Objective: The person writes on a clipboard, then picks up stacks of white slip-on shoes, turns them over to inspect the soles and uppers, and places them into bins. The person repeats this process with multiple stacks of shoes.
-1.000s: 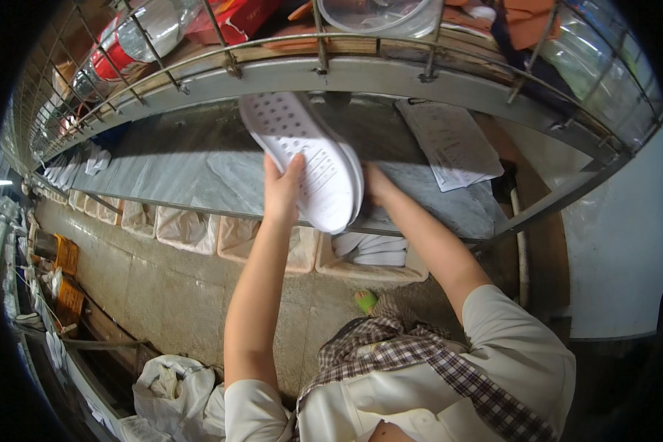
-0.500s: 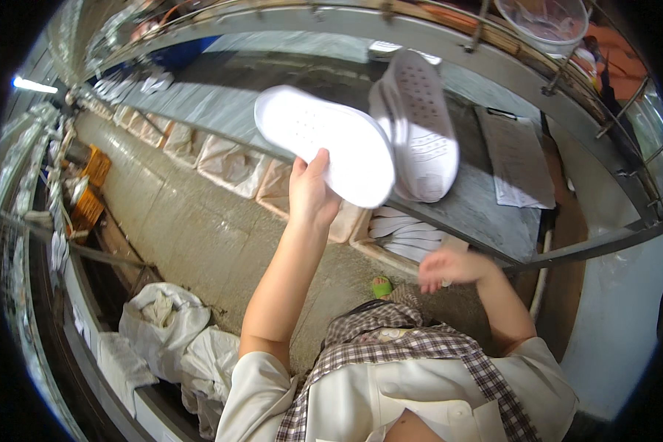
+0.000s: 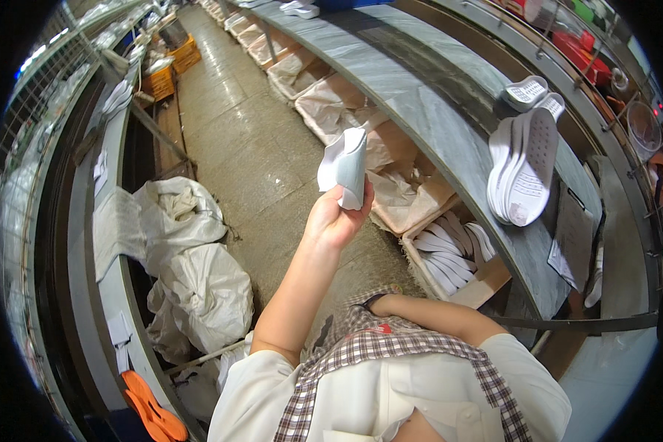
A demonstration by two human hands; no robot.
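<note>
My left hand (image 3: 335,217) is raised over the aisle, fingers wrapped round a white shoe sole (image 3: 344,166). The sole looks curled lengthwise in the grip, its pale outer face toward me. My right forearm (image 3: 435,315) lies across my waist, and the hand is hidden at the checked apron (image 3: 412,346). On the grey bench to the right lean several white shoe soles (image 3: 524,169) bunched together, with holes and tread marks on the front one. Behind them are smaller white soles (image 3: 527,92).
A clipboard with papers (image 3: 573,239) lies near the bench end. Lined bins (image 3: 401,195) stand under the bench; the nearest bin (image 3: 449,254) holds several soles. At left are white sacks (image 3: 202,295), an orange sole (image 3: 153,409) on a ledge, and orange crates (image 3: 160,81).
My view has turned left. My left hand has swung the sole away from the bench, and it now looks curled. My right hand has gone from open view to behind the apron.
</note>
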